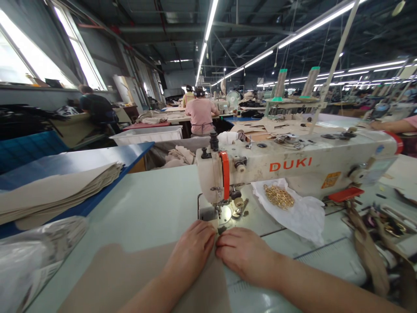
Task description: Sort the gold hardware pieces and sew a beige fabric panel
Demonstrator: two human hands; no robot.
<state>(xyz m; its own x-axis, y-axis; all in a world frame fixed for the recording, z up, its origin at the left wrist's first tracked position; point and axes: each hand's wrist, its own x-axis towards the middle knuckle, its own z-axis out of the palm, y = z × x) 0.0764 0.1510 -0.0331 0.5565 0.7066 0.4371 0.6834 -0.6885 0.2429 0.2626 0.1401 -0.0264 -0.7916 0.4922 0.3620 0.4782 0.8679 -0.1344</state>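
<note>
I have both hands down flat on a tan fabric piece (130, 278) that lies on the pale green worktop (153, 204) right in front of the sewing machine (293, 165). My left hand (192, 248) presses on the fabric with its fingers curled down at the cloth's far edge, so its grip is closed loosely onto the fabric rather than pinching it. My right hand (244, 254) lies just beside it, fingertips nearly touching the left ones, also pressed on the same edge with the fingers bent down. That edge sits just short of the presser foot (224, 213) and the needle plate; I cannot tell whether the cloth reaches under the foot.

The machine is cream with DUKI in orange letters and an orange guard on its head. Behind the head, on a sheet of white paper (299, 213), lies a small heap of gold metal rings (279, 196). To my right, tan straps (368, 252) trail across the worktop. To my left a stack of tan fabric sheets (55, 191) rests on a blue table (97, 156). Further back, a person in a pink top (201, 114) sits facing away.
</note>
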